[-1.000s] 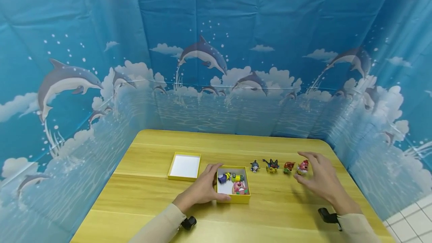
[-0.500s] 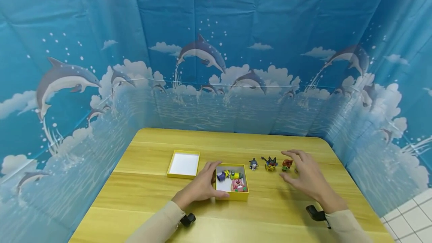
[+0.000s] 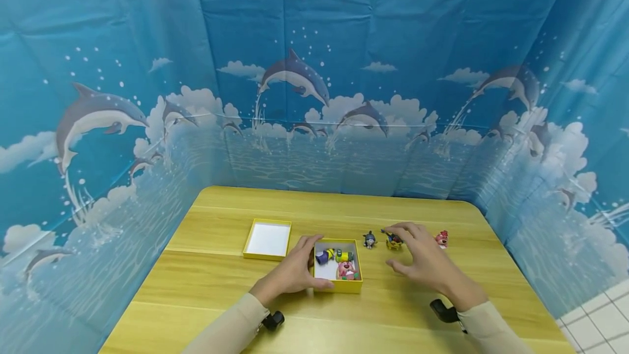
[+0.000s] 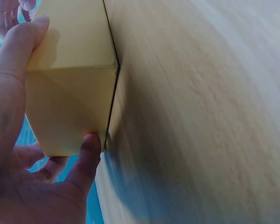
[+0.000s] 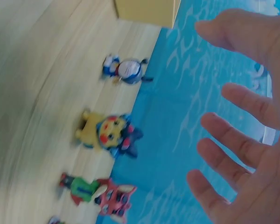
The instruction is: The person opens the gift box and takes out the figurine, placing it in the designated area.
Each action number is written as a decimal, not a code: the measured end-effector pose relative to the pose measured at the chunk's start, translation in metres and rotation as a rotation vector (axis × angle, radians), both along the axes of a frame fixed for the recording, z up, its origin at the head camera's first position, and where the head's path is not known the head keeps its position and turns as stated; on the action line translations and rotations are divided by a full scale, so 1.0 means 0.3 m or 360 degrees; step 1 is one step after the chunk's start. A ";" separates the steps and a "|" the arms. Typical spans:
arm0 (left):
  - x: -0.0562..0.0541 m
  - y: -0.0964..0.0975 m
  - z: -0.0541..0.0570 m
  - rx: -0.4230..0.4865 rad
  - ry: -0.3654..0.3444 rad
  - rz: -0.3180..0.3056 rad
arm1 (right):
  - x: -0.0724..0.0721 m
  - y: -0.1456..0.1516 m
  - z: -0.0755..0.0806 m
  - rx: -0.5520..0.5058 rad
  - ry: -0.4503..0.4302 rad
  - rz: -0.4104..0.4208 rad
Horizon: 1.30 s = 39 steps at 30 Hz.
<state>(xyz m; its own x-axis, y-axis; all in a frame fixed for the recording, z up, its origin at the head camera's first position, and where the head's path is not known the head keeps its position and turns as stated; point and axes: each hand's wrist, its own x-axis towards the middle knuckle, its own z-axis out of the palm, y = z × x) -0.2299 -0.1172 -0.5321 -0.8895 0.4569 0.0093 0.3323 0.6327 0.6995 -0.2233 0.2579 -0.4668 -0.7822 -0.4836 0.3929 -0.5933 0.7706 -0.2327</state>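
Yellow between the thumb and curled fingers of the left hand (image 3: 290, 273): a box (image 3: 344, 287) gripped and partly covered on its left side, with a purple figure (image 3: 324, 257), a green-and-yellow figure (image 3: 344, 256) and a pink bear (image 3: 346, 271) inside. Rightward, a right hand (image 3: 427, 261), fingers loosely spread and holding nothing, near and overlapping a yellow figure (image 5: 109, 133) in the head view, and hiding a red-and-green figure (image 5: 113, 198), blurred in the right wrist view. Farther out, a grey figure (image 3: 369, 241), a pink figure (image 3: 441, 240) at far right, a white-lined lid (image 3: 267, 239) left of the box and, clipped at the right wrist view's lower edge, a sliver (image 5: 55, 220) hard to identify.
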 end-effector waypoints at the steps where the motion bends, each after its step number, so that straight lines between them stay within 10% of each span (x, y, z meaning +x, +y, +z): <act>1: 0.000 0.000 -0.002 -0.0001 -0.0002 -0.0001 | 0.001 -0.011 0.002 0.0003 -0.0001 0.0030; 20: 0.011 -0.007 0.001 0.0008 0.0008 -0.0013 | -0.013 -0.202 0.048 0.0167 -0.0349 0.0492; 39: 0.012 -0.002 0.004 0.0006 0.0026 -0.0014 | -0.044 -0.233 0.021 0.0235 -0.0671 0.0644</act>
